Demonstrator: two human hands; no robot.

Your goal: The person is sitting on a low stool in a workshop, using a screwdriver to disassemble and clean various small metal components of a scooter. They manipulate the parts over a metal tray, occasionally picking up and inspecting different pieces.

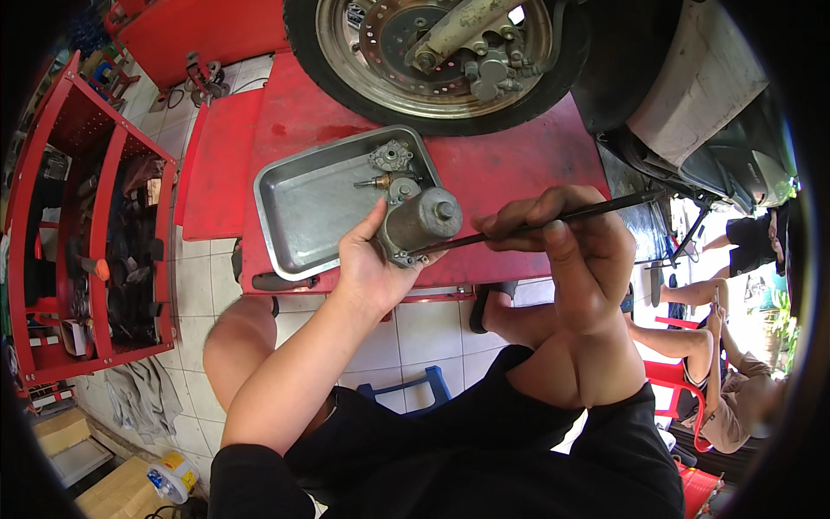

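My left hand (367, 259) grips a grey cast-metal engine part (419, 223) with a round drum and a flange, perhaps a carburetor. The drum's capped end faces right. In my right hand (575, 246), the fingers close round a long, thin dark screwdriver (618, 206). Its shaft runs left to the flange's lower edge, near small screws; exact contact at the tip cannot be made out. Behind the held part, a shallow metal tray (307, 195) contains a small grey casting (391, 156) and a brass-coloured fitting (373, 182) with a thin pin.
The tray stands on a red bench (510, 164), below a motorcycle wheel (437, 117). A dark-handled tool (284, 282) lies at the bench's front edge. A red shelf rack (95, 173) stands left. A blue stool (439, 391) is near my legs; another person (735, 389) sits at right.
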